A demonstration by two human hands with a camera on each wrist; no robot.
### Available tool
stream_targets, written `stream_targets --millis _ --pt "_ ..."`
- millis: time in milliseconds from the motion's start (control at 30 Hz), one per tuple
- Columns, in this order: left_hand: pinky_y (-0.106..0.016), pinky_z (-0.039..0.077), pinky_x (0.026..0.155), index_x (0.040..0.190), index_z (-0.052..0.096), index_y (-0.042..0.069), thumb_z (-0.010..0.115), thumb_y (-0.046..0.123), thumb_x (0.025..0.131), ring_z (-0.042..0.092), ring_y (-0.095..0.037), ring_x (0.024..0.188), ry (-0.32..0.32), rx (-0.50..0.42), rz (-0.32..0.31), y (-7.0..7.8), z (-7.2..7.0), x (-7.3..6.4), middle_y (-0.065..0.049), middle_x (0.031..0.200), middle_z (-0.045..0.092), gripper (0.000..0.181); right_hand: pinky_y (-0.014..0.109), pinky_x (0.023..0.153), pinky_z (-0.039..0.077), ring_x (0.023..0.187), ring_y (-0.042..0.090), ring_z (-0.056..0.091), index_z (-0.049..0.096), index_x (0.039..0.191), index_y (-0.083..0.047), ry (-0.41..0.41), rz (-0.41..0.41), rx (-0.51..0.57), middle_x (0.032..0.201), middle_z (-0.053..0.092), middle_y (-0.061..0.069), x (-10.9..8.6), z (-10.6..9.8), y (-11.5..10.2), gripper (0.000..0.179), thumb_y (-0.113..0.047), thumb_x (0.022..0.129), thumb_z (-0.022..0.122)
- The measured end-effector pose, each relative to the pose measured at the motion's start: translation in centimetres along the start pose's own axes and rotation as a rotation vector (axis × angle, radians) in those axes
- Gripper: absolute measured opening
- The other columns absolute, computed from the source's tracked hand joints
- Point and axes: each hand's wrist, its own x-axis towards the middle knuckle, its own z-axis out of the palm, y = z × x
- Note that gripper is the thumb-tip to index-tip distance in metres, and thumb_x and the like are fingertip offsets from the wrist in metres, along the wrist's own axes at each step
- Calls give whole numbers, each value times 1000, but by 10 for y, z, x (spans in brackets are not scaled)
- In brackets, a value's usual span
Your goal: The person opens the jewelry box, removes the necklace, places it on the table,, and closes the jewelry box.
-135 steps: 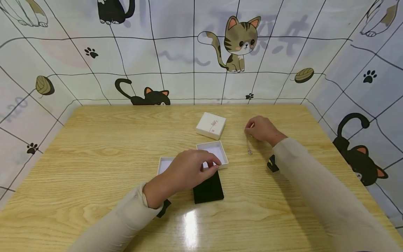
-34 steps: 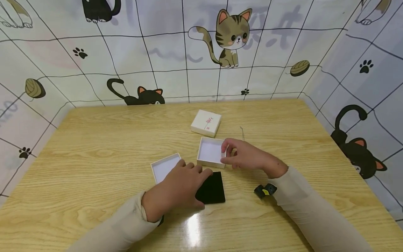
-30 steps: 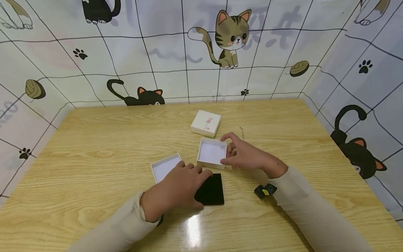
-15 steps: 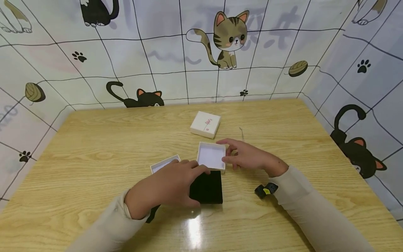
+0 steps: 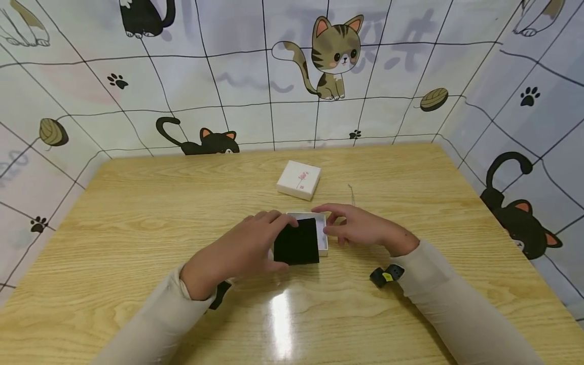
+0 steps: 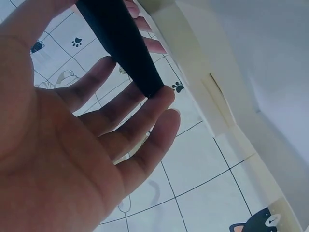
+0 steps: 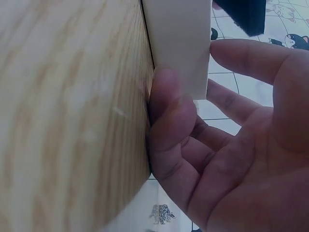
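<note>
My left hand (image 5: 239,251) grips a thin black square pad (image 5: 298,246) by its left side. The pad is over the near part of a shallow white open box (image 5: 322,238) and hides most of its inside. In the left wrist view the pad (image 6: 128,50) is edge-on between thumb and fingers. My right hand (image 5: 360,228) holds the box's right side. The right wrist view has the box wall (image 7: 183,43) between the fingers of the right hand (image 7: 231,145). Beyond that hand a thin chain necklace (image 5: 351,192) lies on the table, partly hidden.
A white box lid (image 5: 299,180) with a pink flower print lies behind the open box. A large white wall (image 6: 270,72) fills the left wrist view's right side. The wooden table (image 5: 191,192) ends at a cat-patterned cloth (image 5: 246,121).
My left hand has raised the black pad from the table and carried it forward over the box. Earlier my right hand held the necklace; now it holds the box, which has shifted slightly nearer.
</note>
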Motion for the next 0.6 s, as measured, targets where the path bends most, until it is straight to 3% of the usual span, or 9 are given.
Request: stream_targets --millis 167,600 --pt "-48 49 99 137 49 18 87 40 76 60 -25 115 -4 -8 -25 -2 -1 2 -3 129 58 76 30 55 47 69 22 60 44 149 -24 -6 -4 -21 117 56 15 0 -1 1 50 -22 101 58" --pt "-45 51 93 136 51 18 88 42 75 62 -24 106 -22 -10 -13 -3 7 4 -3 125 59 75 32 61 51 71 21 62 46 148 -24 -70 -54 -66 116 62 12 0 4 0 49 -21 100 60"
